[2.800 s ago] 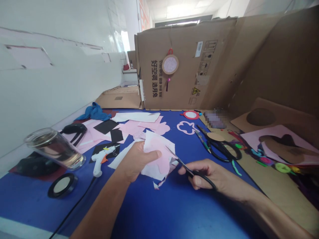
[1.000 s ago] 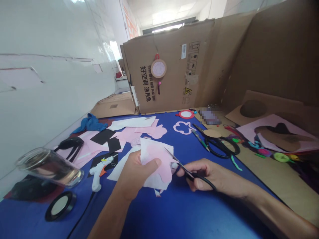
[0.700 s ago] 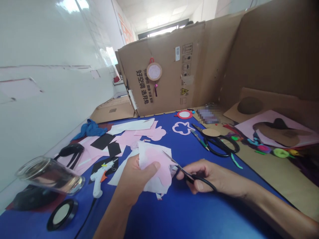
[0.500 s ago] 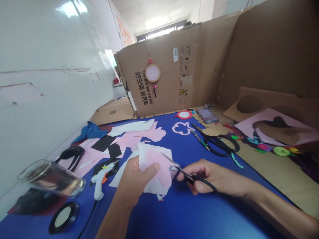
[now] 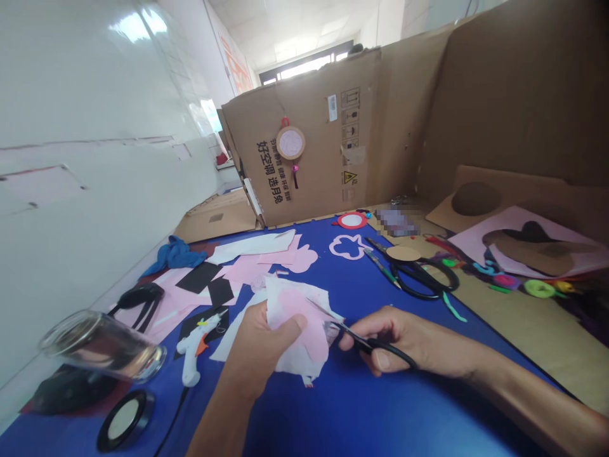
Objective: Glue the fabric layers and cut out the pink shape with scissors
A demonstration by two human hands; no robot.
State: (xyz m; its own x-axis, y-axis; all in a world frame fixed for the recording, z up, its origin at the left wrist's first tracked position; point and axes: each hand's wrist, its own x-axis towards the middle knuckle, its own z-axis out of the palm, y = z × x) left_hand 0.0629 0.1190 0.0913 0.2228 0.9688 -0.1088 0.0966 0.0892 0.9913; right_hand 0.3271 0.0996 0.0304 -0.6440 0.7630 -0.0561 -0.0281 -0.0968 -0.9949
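Observation:
My left hand [image 5: 269,343] pinches a white sheet with a pink rounded shape [image 5: 304,327] on it, thumb on top and fingers hidden behind. From the right, my right hand [image 5: 394,339] grips black-handled scissors [image 5: 356,337], its fingers in and around the handles. One blade lies over the face of the sheet, pointing up and left; the other is hidden, apparently behind the paper at its right edge. A second white sheet [image 5: 226,339] lies on the blue table under my left hand.
A glass of liquid [image 5: 102,346], a round black-rimmed item [image 5: 124,419] and a white glue gun [image 5: 193,355] are on the left. Pink paper and black squares [image 5: 197,277] lie behind. Large scissors [image 5: 419,276], a pink flower outline [image 5: 347,247] and a cardboard wall [image 5: 314,152] stand beyond.
The view has shifted slightly. Both hands keep nearly the same places, with the scissors still at the right edge of the sheet; their blades look a little closer together.

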